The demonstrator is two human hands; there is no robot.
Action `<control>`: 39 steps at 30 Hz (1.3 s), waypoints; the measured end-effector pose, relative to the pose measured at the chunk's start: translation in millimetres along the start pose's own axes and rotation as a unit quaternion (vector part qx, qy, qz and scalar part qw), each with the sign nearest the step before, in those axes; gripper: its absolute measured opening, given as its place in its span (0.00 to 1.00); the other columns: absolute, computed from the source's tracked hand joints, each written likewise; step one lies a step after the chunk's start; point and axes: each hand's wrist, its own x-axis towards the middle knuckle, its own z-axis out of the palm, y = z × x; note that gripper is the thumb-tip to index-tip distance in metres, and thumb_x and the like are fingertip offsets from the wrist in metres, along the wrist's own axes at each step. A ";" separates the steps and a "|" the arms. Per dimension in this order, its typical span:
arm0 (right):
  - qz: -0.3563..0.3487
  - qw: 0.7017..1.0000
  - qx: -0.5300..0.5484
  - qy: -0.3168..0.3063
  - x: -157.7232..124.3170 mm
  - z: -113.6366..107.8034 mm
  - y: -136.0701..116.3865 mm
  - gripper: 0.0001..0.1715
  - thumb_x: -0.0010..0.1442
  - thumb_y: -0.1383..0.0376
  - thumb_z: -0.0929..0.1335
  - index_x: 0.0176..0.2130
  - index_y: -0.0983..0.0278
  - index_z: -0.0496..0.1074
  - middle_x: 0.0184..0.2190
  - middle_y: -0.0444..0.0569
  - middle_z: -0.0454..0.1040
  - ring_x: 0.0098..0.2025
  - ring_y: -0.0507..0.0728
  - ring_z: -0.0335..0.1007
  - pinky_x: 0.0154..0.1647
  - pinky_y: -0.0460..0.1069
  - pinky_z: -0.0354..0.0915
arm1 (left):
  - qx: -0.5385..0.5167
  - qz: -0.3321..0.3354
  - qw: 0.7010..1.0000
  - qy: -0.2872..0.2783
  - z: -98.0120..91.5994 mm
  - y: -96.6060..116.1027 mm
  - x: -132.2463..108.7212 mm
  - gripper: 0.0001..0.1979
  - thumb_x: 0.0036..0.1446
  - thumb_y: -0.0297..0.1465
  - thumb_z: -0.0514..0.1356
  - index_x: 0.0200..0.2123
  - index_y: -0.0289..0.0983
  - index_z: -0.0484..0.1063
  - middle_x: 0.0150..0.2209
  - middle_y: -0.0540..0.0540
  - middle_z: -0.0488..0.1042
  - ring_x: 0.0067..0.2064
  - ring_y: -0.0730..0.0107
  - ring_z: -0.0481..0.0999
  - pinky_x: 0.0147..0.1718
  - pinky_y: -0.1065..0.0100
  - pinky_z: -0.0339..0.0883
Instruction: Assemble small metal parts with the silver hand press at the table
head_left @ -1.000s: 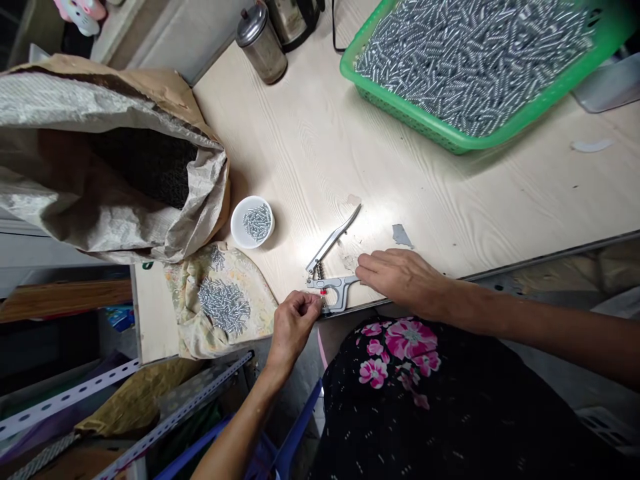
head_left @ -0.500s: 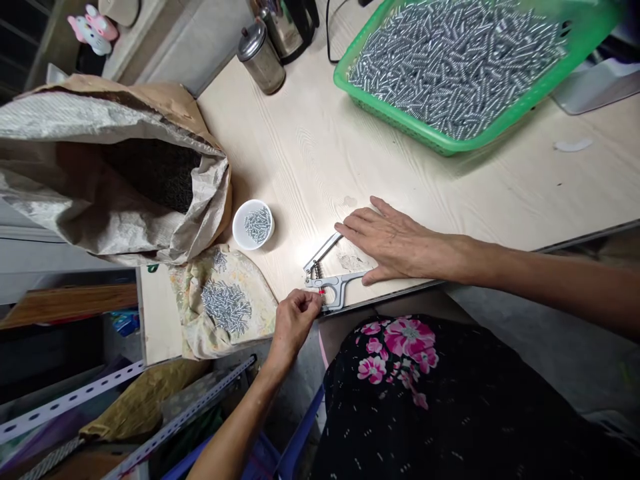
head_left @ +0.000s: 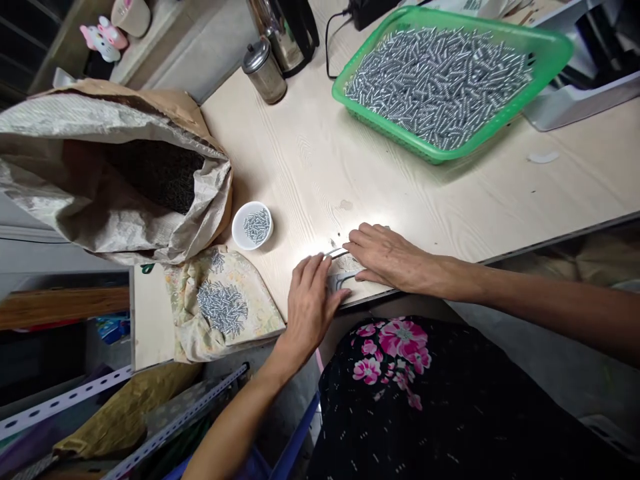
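Grasp shows at right hand, fingers and thumb across the handle ends of a grey metal plier-shaped tool on the pale wood-grain table's near edge, left hand over its left end, hold hidden, round white plastic cup farther left.

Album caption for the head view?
Left hand and right hand at a metal tool, near a white cup of metal pieces.

Head cam's peering forward and steeply down over the pale wood-grain tabletop, sitting pretty close, and it's catching the wearer's black, pink-flowered fabric clothing on the tabletop's near side.
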 end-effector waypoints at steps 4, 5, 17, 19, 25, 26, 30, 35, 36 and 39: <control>0.023 1.000 -0.009 -0.002 -1.7 0.2 -5.6 0.17 0.61 0.63 0.70 0.48 0.69 0.68 0.46 0.58 0.70 0.46 0.63 0.61 0.43 0.54 0.58 | -0.010 0.082 0.994 -0.065 11.8 -11.3 28.6 0.29 0.64 0.37 0.57 0.65 0.36 0.56 0.61 0.34 0.65 0.60 0.51 0.63 0.57 0.48 0.65; 0.033 0.999 -0.011 0.001 -1.7 -0.3 -7.6 0.19 0.60 0.63 0.70 0.49 0.70 0.68 0.46 0.58 0.70 0.47 0.63 0.61 0.44 0.54 0.59 | -0.016 0.089 0.993 -0.075 12.6 -13.6 33.1 0.29 0.64 0.37 0.58 0.65 0.35 0.56 0.60 0.34 0.66 0.58 0.52 0.65 0.55 0.49 0.66; 0.033 0.999 0.026 0.034 -10.6 10.0 -23.8 0.08 0.64 0.74 0.62 0.35 0.68 0.70 0.34 0.52 0.70 0.37 0.57 0.61 0.37 0.51 0.56 | -0.026 0.082 0.991 -0.100 11.0 -5.2 33.5 0.13 0.67 0.33 0.53 0.49 0.35 0.72 0.46 0.40 0.73 0.45 0.59 0.69 0.45 0.57 0.70; 0.030 0.998 0.044 0.029 -10.7 12.7 -22.2 0.10 0.64 0.74 0.62 0.33 0.67 0.70 0.33 0.51 0.70 0.36 0.56 0.61 0.37 0.51 0.56 | -0.030 0.085 0.990 -0.105 11.7 -5.1 33.6 0.13 0.68 0.34 0.51 0.46 0.36 0.73 0.44 0.40 0.74 0.44 0.59 0.69 0.44 0.58 0.70; 0.031 0.997 0.052 0.038 -10.6 11.9 -18.3 0.04 0.64 0.70 0.66 0.37 0.67 0.71 0.35 0.51 0.71 0.39 0.57 0.63 0.40 0.51 0.59 | -0.032 0.081 0.990 -0.113 12.3 -8.5 33.3 0.14 0.67 0.34 0.54 0.51 0.36 0.71 0.48 0.39 0.74 0.48 0.58 0.70 0.47 0.55 0.70; 0.038 0.998 0.041 0.043 -11.4 8.8 -18.2 0.06 0.63 0.67 0.68 0.41 0.68 0.71 0.38 0.53 0.71 0.41 0.59 0.63 0.42 0.52 0.60 | -0.040 0.081 0.990 -0.108 10.0 -10.8 32.7 0.16 0.65 0.35 0.55 0.54 0.37 0.69 0.52 0.38 0.72 0.51 0.57 0.70 0.49 0.54 0.70; 0.048 0.995 0.021 0.080 -18.5 -5.7 -19.9 0.35 0.57 0.56 0.73 0.56 0.71 0.64 0.52 0.61 0.68 0.53 0.65 0.61 0.51 0.57 0.60 | -0.067 0.013 0.997 -0.030 -13.8 -25.0 25.3 0.24 0.62 0.40 0.60 0.59 0.38 0.66 0.57 0.37 0.68 0.58 0.55 0.68 0.55 0.52 0.65; 0.041 0.997 0.026 0.064 -28.6 -2.6 -31.4 0.17 0.61 0.58 0.71 0.45 0.67 0.71 0.42 0.54 0.71 0.47 0.62 0.63 0.48 0.55 0.59 | 0.024 -0.171 0.985 -0.023 -38.5 -37.1 4.1 0.15 0.59 0.43 0.62 0.31 0.37 0.77 0.35 0.43 0.73 0.43 0.59 0.72 0.42 0.61 0.67; 0.037 0.997 0.027 0.057 -29.4 2.0 -34.2 0.15 0.61 0.59 0.71 0.43 0.67 0.71 0.41 0.53 0.71 0.45 0.62 0.63 0.46 0.55 0.59 | 0.040 -0.195 0.978 -0.055 -37.9 -37.4 0.5 0.16 0.56 0.44 0.64 0.28 0.37 0.77 0.33 0.43 0.73 0.42 0.58 0.72 0.39 0.62 0.65; 0.027 0.998 0.024 0.059 -27.3 16.8 -38.5 0.07 0.62 0.64 0.70 0.38 0.67 0.71 0.37 0.51 0.72 0.41 0.60 0.64 0.43 0.54 0.57 | 0.051 -0.242 0.959 -0.137 -29.1 -35.8 -3.2 0.15 0.51 0.44 0.66 0.26 0.38 0.76 0.34 0.44 0.74 0.40 0.60 0.72 0.33 0.67 0.61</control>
